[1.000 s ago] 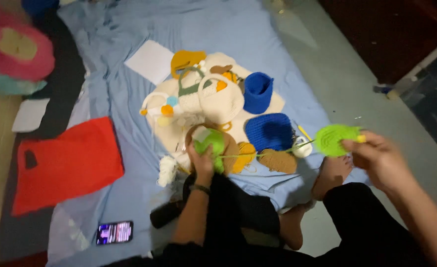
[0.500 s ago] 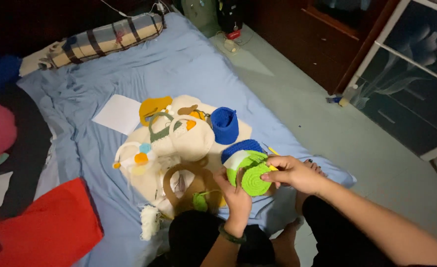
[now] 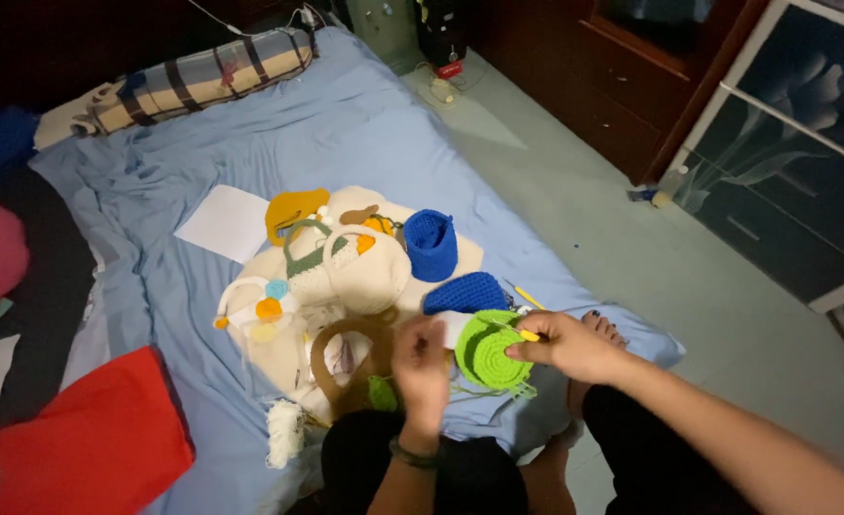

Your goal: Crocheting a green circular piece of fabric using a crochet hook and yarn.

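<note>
My right hand point(image 3: 570, 345) grips a round green crochet piece point(image 3: 487, 351) together with a yellow-handled crochet hook point(image 3: 527, 335), holding it above the blue sheet in front of my knees. My left hand point(image 3: 422, 367) hovers just left of the piece, fingers curled; a small clump of green yarn point(image 3: 381, 392) lies below it, and whether the hand holds the strand is unclear. A brown crochet ring-shaped bag point(image 3: 345, 353) sits under the left hand.
Several crochet items lie on the blue sheet point(image 3: 345, 143): a cream bag point(image 3: 360, 272), a blue pouch point(image 3: 431, 243), a flat blue piece point(image 3: 467, 292), a mustard piece point(image 3: 293, 210). White paper point(image 3: 223, 222), red bag point(image 3: 78, 439), striped pillow point(image 3: 197, 76), white yarn point(image 3: 285, 431).
The view has tilted up toward the room. My right hand brought the green piece from the right in toward my left hand, and the left hand let the green yarn clump down.
</note>
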